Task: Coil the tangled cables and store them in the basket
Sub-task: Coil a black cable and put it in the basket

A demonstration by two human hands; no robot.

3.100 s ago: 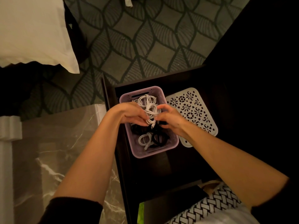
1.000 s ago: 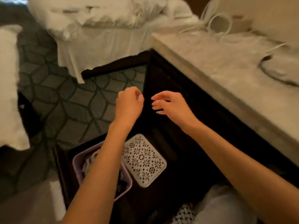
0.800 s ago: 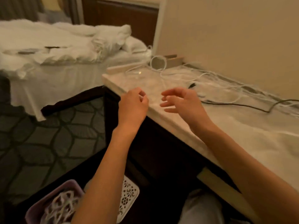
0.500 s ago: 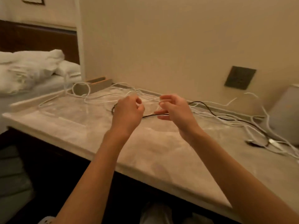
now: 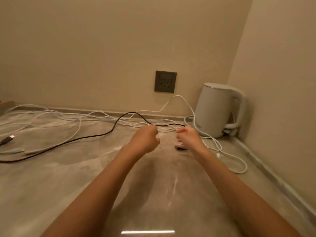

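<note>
Tangled white cables [image 5: 71,118] lie spread along the back of the marble counter [image 5: 85,177]. A black cable [image 5: 95,135] snakes from the left edge up to the wall and ends behind my hands. My left hand [image 5: 145,140] hovers over the tangle in a loose fist, with nothing seen in it. My right hand [image 5: 188,138] is beside it, fingers curled and apart, just above a small dark connector [image 5: 179,147]. One white cable loop [image 5: 239,168] trails to the right. The basket is out of view.
A white electric kettle [image 5: 218,110] stands in the back right corner, with white cable running around its base. A dark wall socket [image 5: 165,81] sits above the counter. A black USB plug [image 5: 8,139] and pale plugs [image 5: 15,150] lie at the left edge.
My view has swung up from the lilac basket on the low dark shelf to the counter. Both hands let go of the coiled white cable and moved over the tangle near the kettle.
</note>
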